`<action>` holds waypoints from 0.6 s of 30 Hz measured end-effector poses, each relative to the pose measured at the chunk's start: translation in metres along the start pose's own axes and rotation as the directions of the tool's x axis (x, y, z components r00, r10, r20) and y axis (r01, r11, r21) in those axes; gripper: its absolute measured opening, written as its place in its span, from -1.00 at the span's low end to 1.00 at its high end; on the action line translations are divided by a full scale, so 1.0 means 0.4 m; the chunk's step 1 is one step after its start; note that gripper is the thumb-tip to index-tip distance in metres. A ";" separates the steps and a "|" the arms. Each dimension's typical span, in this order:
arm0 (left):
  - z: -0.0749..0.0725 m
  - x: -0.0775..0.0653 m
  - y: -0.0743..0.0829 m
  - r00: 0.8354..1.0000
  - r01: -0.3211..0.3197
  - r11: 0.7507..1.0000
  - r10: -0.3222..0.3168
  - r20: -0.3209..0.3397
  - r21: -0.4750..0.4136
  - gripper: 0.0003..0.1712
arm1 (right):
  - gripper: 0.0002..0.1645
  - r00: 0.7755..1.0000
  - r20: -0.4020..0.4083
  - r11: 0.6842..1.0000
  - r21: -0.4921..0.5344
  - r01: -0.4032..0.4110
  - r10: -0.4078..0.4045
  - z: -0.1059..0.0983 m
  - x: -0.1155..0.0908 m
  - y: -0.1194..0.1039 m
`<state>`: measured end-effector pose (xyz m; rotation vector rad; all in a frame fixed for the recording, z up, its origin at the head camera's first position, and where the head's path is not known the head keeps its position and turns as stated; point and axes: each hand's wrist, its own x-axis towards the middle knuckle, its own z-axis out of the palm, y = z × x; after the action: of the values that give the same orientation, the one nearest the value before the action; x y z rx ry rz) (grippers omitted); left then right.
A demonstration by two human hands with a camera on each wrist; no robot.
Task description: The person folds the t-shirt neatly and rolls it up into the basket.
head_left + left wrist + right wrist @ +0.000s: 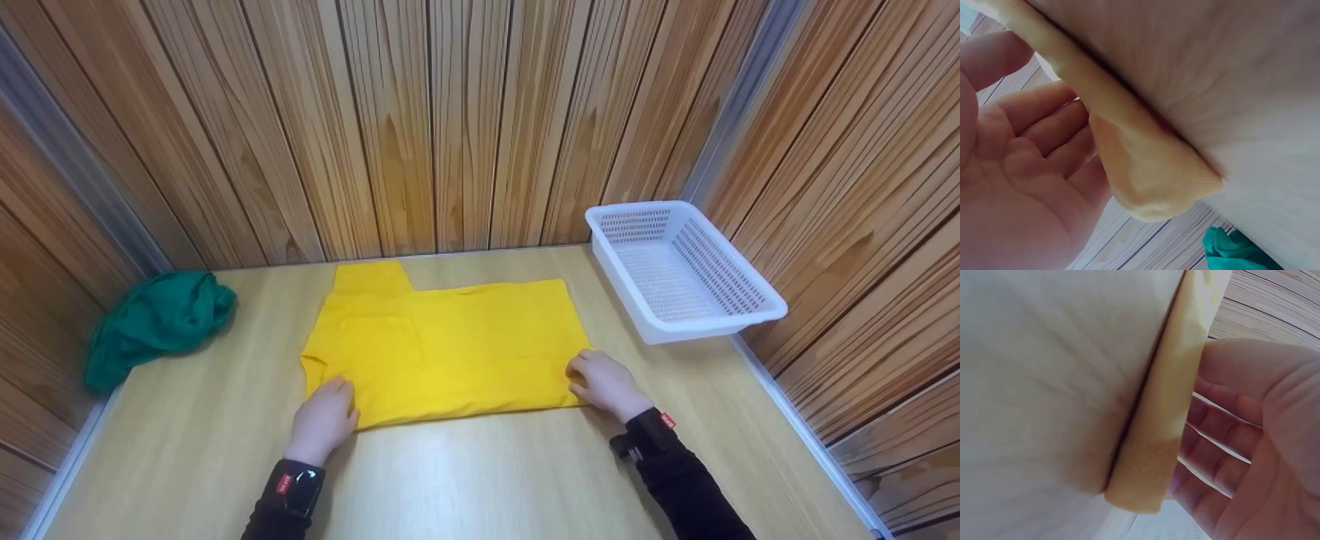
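Observation:
A yellow T-shirt (465, 345), folded over, lies flat on the table with a sleeve sticking out at the far left. My left hand (324, 421) rests on its near left corner. In the left wrist view the fingers (1053, 121) reach over the rounded fold, with the thumb apart from them. At the near right corner, my right hand (609, 384) touches the cloth. The right wrist view shows a stitched hem on the shirt (1157, 439), the thumb against its edge and the loosely bent fingers (1213, 461) spread behind it.
A white perforated basket (645, 324) stands at the back right, with nothing in it. Bunched green cloth (161, 315) lies at the left edge of the table (465, 480). Wood-panelled walls (465, 135) close off the back and both sides.

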<state>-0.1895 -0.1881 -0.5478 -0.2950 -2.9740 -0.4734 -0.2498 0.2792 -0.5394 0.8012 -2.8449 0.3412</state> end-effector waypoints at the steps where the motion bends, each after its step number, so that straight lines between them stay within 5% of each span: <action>1: 0.001 -0.004 0.001 1.000 -0.004 1.000 0.004 -0.006 0.002 -0.54 | -0.81 1.000 -0.002 1.000 0.002 0.002 -0.002 0.000 -0.002 0.000; 18: 0.003 -0.062 0.028 0.990 -0.088 0.996 0.091 -0.106 0.033 -0.58 | -0.81 1.000 0.002 1.000 -0.010 0.012 -0.012 -0.002 -0.032 0.009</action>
<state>-0.1631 -0.1818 -0.5490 -0.3857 -2.8463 -0.4231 -0.2409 0.2888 -0.5422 0.8162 -2.8400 0.3239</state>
